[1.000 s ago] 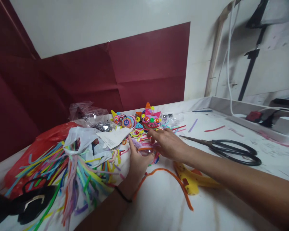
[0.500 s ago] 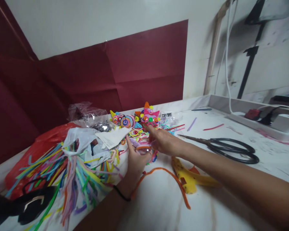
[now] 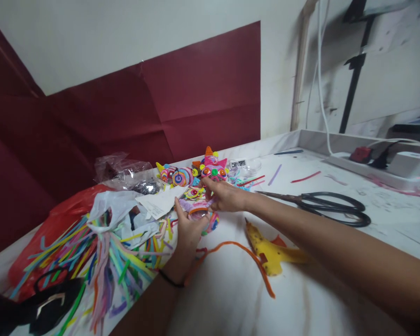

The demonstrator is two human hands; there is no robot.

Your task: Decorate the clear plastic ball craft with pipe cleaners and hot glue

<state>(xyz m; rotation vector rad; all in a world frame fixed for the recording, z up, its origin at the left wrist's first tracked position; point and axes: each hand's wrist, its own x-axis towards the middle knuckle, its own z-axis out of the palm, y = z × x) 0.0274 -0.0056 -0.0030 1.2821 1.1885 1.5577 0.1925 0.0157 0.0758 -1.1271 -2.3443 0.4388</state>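
Between my hands, on the table, is a clear, rounded pipe-cleaner craft piece (image 3: 198, 214), edged in orange with pink and lilac strips on top. My left hand (image 3: 189, 229) grips it from the left, thumb near its front and forefinger raised. From the right, my right hand (image 3: 226, 195) bends over its upper side with the fingers curled; the fingertips are partly hidden. A coiled multicoloured piece (image 3: 214, 222) sits against its right side. Just behind are a pink pipe-cleaner figure (image 3: 215, 171) with orange eyes and a striped, coiled figure (image 3: 182, 177).
Loose pipe cleaners (image 3: 108, 261) spread from a white bag at left, beside a red bag (image 3: 56, 228). A paper slip (image 3: 161, 201) lies behind my left hand. Black-handled scissors (image 3: 331, 205), a yellow glue gun (image 3: 271, 254) and an orange pipe cleaner (image 3: 245, 246) lie right and front.
The whole view has shifted, so things appear slightly further left and up. Both hands stay at the craft piece, and the right hand's fingers have risen a little and spread more.
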